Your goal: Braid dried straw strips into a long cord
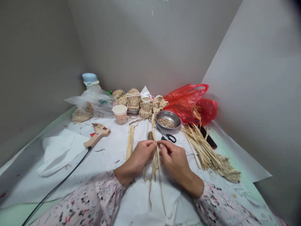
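Note:
A pale straw braid [153,127] runs upright in the middle of the table, its loose strands [155,166] hanging down toward me. My left hand [142,153] pinches the braid's lower end between thumb and fingers. Close beside it, my right hand [175,158] is closed at the same spot, its fingertips on the strands. Just beyond my fingers lie black-handled scissors [170,137] and a small brown cylinder [150,136], partly hidden by the braid. Flat straw strips [130,142] lie left of my left hand.
A glue gun [98,135] with a black cord lies left, near a white cloth [58,150]. Behind stand a paper cup [120,113], woven straw pieces [134,99], a metal bowl [172,115] and a red plastic bag [183,100]. Right are a straw bundle [204,146] and a phone [212,142].

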Motion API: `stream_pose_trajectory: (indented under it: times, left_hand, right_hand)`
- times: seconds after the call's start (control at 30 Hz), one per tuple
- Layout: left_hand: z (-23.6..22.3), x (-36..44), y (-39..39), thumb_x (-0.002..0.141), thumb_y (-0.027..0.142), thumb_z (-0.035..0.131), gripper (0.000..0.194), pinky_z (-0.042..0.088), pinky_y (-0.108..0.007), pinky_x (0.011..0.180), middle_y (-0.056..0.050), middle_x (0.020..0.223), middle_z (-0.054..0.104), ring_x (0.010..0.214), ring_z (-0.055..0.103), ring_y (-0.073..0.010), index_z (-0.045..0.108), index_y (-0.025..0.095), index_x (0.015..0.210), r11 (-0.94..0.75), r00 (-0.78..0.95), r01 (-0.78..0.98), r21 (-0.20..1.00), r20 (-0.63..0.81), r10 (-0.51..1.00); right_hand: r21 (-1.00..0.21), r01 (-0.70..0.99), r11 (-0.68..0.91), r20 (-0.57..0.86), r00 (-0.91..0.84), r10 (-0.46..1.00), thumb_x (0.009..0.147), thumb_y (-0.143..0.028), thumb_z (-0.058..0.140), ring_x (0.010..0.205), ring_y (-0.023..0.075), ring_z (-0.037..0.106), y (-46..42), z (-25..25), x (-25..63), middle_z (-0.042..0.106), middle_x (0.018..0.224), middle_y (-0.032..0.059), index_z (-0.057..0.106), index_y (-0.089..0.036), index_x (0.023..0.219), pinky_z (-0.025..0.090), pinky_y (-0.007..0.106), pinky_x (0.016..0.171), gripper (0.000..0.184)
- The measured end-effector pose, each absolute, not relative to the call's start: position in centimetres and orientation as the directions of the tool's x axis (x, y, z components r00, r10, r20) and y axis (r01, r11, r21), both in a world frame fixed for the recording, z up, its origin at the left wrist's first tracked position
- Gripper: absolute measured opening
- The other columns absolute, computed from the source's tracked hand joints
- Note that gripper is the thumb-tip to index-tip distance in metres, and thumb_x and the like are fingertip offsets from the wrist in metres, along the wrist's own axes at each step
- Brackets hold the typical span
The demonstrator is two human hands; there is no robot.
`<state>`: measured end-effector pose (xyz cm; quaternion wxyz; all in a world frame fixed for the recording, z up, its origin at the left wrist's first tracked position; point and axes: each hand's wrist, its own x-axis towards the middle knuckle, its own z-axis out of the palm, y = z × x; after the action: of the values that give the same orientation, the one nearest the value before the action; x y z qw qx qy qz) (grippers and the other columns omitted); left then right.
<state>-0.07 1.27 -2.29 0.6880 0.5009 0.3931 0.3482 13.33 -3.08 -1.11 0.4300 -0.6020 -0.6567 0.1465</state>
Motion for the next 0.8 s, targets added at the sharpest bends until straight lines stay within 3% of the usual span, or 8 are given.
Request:
stream_pose_trajectory:
  times: [0.13,0.23,0.4,0.6,0.8]
  left_hand:
    - [-1.7,0.0,1.1,0.073,0.044,0.06,0.03,0.011,-0.02,0.04,0.01,0.047,0.026,0.041,0.018,-0.0047,0.055,0.015,0.071,0.27,0.452,-0.06,0.961,-0.215,0.866]
    - [-1.5,0.1,1.0,0.073,0.042,0.06,0.027,0.011,-0.02,0.04,0.01,0.047,0.026,0.041,0.017,-0.0049,0.056,0.015,0.071,0.271,0.469,-0.049,0.961,-0.217,0.856]
    - [-1.5,0.0,1.0,0.074,0.041,0.058,0.026,0.012,-0.02,0.041,0.009,0.048,0.029,0.042,0.019,-0.0053,0.059,0.015,0.073,0.239,0.498,-0.007,0.971,-0.204,0.843]
    - [-1.6,-0.2,1.3,0.073,0.038,0.057,0.023,0.014,-0.021,0.042,0.008,0.046,0.032,0.042,0.021,-0.0065,0.06,0.016,0.069,0.184,0.464,0.095,0.978,-0.207,0.861]
    - [-1.6,-0.4,1.4,0.077,0.034,0.05,0.024,0.022,-0.021,0.048,0.004,0.053,0.043,0.05,0.033,-0.0095,0.059,0.016,0.063,-0.051,0.464,0.189,0.981,-0.043,0.885]
  right_hand:
    - [-0.63,0.707,0.32,0.519,0.077,0.851,0.084,-0.021,0.044,0.093,0.0202,0.058,-2.3,-0.6,14.4,0.066,0.097,0.0081,0.066,-0.019,0.101,0.043,0.032,0.085,0.027]
    - [-0.674,0.65,0.352,0.438,-0.034,0.899,0.085,-0.02,0.044,0.1,0.0197,0.055,-1.7,-0.6,14.9,0.064,0.104,0.008,0.063,-0.019,0.109,0.04,0.033,0.09,0.031]
    - [-0.806,0.512,0.297,0.27,-0.129,0.954,0.088,-0.023,0.041,0.085,0.0152,0.059,-1.5,-1.1,15.0,0.066,0.093,0.0043,0.065,-0.019,0.104,0.044,0.026,0.077,0.029]
    - [-0.796,0.528,0.296,0.251,-0.157,0.955,0.085,-0.022,0.047,0.074,0.0141,0.058,-1.3,-0.8,15.4,0.065,0.08,0.0022,0.068,-0.018,0.088,0.043,0.024,0.068,0.021]
    - [-0.808,0.517,0.285,0.241,-0.151,0.959,0.083,-0.022,0.05,0.073,0.0145,0.061,-1.2,-0.6,15.5,0.069,0.078,0.0015,0.069,-0.019,0.084,0.044,0.024,0.068,0.019]
